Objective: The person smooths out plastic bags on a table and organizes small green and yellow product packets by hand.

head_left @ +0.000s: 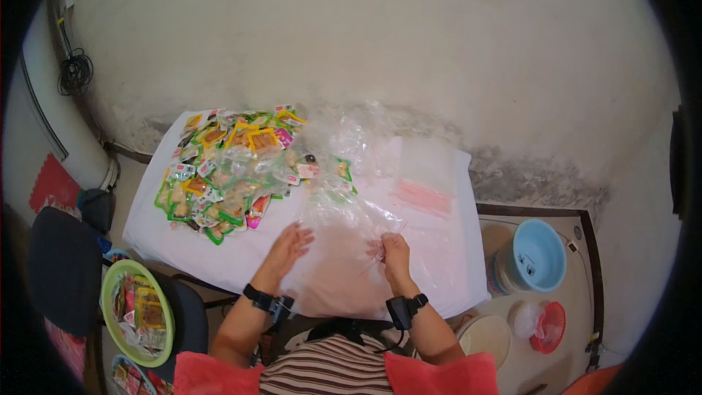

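A large clear plastic bag stretches across the middle of the white-covered table. At its near right edge, my right hand pinches the thin plastic between thumb and fingers. My left hand is over the bag's left side with its fingers apart, holding nothing. Beyond my left hand, a broad heap of small snack packets with green and yellow edges covers the left of the table. Some packets show through more crumpled clear plastic at the back.
A stack of flat clear bags with pink edges lies at the right. A green basin of packets sits on a chair at the left. Blue basin, red basket and pale bucket stand right of the table. A wall rises behind.
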A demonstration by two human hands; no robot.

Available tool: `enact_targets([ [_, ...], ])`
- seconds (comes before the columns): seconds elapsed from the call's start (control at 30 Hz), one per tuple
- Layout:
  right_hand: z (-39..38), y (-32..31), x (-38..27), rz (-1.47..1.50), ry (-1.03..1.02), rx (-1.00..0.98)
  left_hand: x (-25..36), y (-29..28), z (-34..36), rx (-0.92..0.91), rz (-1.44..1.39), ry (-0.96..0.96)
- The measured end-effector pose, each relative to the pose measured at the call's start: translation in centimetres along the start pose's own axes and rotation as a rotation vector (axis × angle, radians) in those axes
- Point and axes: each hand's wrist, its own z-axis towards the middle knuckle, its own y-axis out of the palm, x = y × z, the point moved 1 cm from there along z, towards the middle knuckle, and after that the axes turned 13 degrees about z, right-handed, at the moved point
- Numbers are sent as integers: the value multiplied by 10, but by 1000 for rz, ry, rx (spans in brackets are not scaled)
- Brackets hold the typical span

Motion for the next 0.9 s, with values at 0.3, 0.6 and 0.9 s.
enact_targets([
  [0.3, -27, -12, 31, 162, 20, -53, -48, 30, 36, 223, -338, 50],
  [0.6, -64, -47, 36, -108, 278, -259, 12, 45, 24, 396, -354, 205],
  [0.9, -5, 17, -41, -653, -403, -237, 81, 45, 2, -142, 264, 71],
])
